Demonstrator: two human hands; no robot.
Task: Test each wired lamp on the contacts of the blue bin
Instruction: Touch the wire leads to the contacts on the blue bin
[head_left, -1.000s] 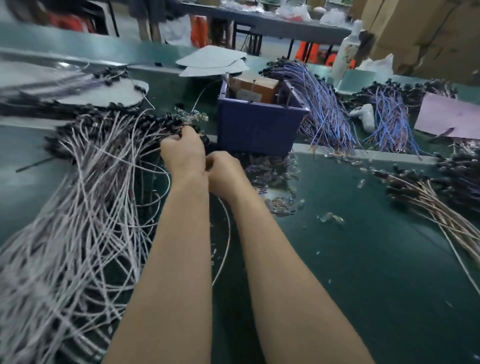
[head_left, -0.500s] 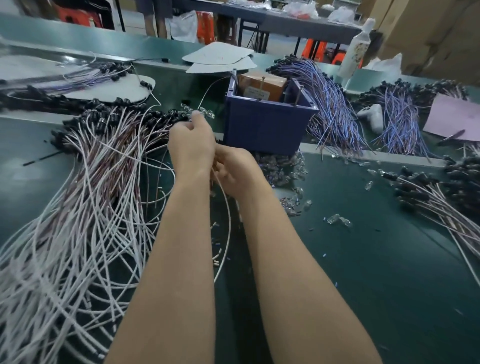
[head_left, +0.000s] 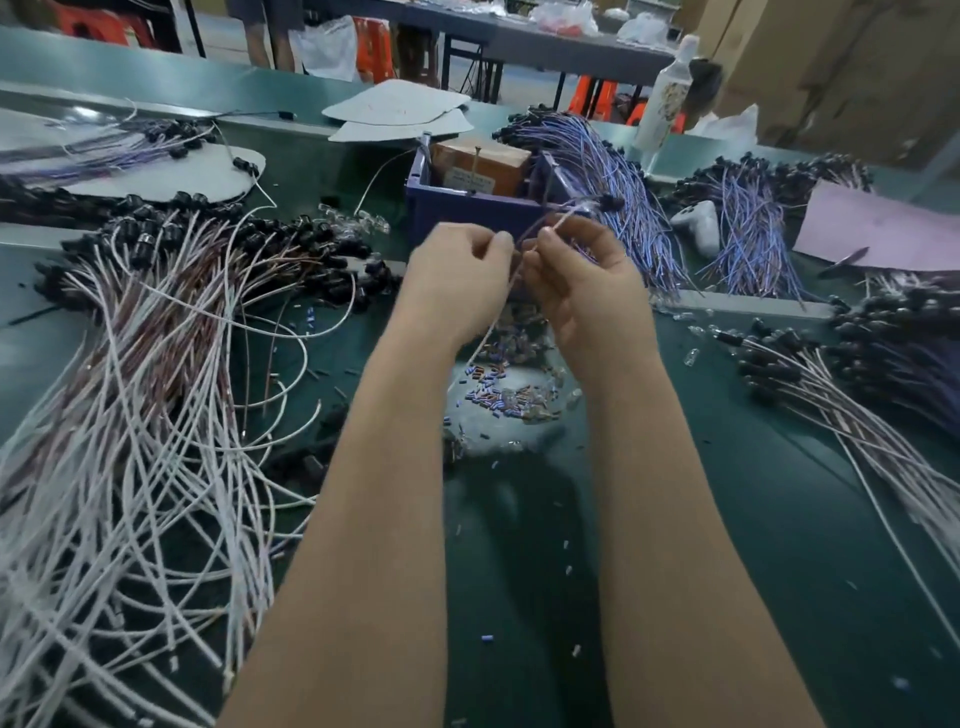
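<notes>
Head view: both hands are raised over the green table (head_left: 727, 519), just in front of the blue bin (head_left: 467, 215). The left hand (head_left: 457, 283) has its fingers curled and pinches a thin wire between thumb and forefinger. The right hand (head_left: 587, 283) pinches the same wired lamp (head_left: 569, 210) a little further along. The lamp's wire runs up and right from the fingers to a black head near the bin's right front corner; whether it touches anything there cannot be told. A loose end of the wire hangs down between the wrists.

The bin holds a brown cardboard box (head_left: 480, 166) with a paper label. A thin metal pin (head_left: 475, 158) stands in front of the box, and another metal piece rises at the bin's left rear corner.

A wide heap of white and brown wired lamps (head_left: 156, 374) lies to the left of the arms. A bundle of blue and purple wired lamps (head_left: 613, 166) lies just right of the bin. Small loose bits (head_left: 498, 400) are scattered on the table under the hands. A white bottle (head_left: 670, 88) stands behind, and a pink sheet (head_left: 878, 228) lies at far right.
</notes>
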